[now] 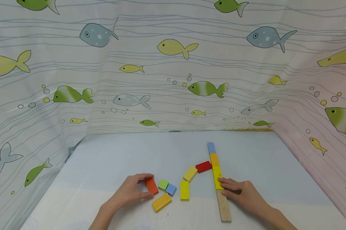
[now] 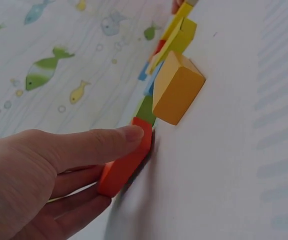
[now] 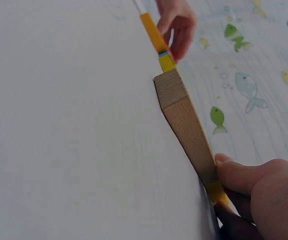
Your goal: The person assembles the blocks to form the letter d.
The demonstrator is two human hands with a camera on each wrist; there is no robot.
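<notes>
In the head view my left hand [image 1: 132, 190] holds an orange-red block [image 1: 152, 186] by its two ends, thumb at the near end; the left wrist view shows the thumb on the block's [image 2: 128, 155] end. My right hand [image 1: 244, 194] touches the right side of a straight row of blocks. Its fingertips rest at the long yellow block [image 1: 217, 175], and its thumb is against the plain wooden block [image 1: 223, 207]. Farther up that row lie an orange block [image 1: 214, 159] and a blue block [image 1: 211, 148].
A curve of blocks leads leftward from the row: a red block [image 1: 203, 166], a pale yellow block [image 1: 190, 173] and a bright yellow block [image 1: 184, 191]. Beside my left hand lie a green cube [image 1: 163, 184], a blue cube [image 1: 171, 189] and an orange-yellow block [image 1: 161, 203]. A fish-print curtain [image 1: 161, 19] surrounds the table.
</notes>
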